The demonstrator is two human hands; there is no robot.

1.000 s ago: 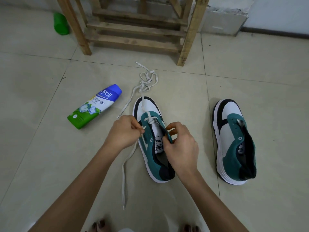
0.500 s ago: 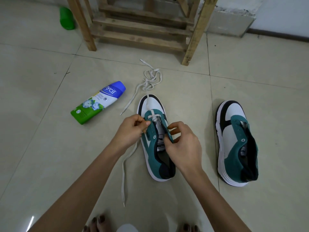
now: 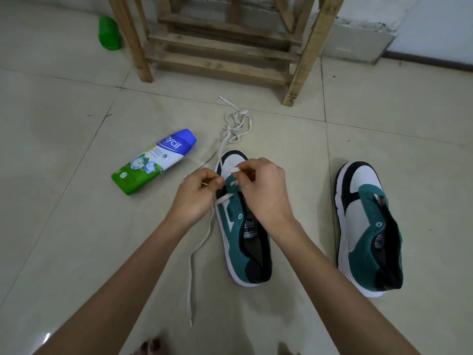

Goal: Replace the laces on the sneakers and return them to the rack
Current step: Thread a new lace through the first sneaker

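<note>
Sneaker point(image 3: 243, 247): teal, white and black; it lies flat on the floor point(image 3: 64, 226) directly beneath both hands, toe pointing away from the person; the fingers cover its forward eyelets, so how far the lacing reaches cannot be made out
Left hand point(image 3: 195, 201): fingers curled, pinching the lace point(image 3: 202, 243) at the shoe's left eyelet row; the free end trails from under this hand back toward the person
Right hand point(image 3: 266, 193): fingers curled, pinching a short white end of lace over the toe cap, just beside the left hand's thumb
Lace heap point(image 3: 238, 124): loose white tangle beyond both hands, past the toe; a strand runs from it toward the left hand and vanishes behind it; whether it is the same cord cannot be told
Second sneaker point(image 3: 368, 226): same colours; well apart to the right of the right hand; its tongue tag is too small to read
Rack point(image 3: 222, 49): wooden slats and legs far beyond the hands; top cut off by the frame edge
Tongue label point(image 3: 250, 229): reads PUMA, upside down from this view; partly covered by the right wrist
Bottle point(image 3: 153, 162): on its side, left of the left hand, blue end pointing away; reads "nycil" and "GERM EXPERT"; smaller print unreadable
Green bottle point(image 3: 108, 33): far beyond the left hand, beside the rack's left leg; blurred, nothing legible
Toes point(image 3: 151, 345): at the near edge between the forearms; cut off by the frame
</note>
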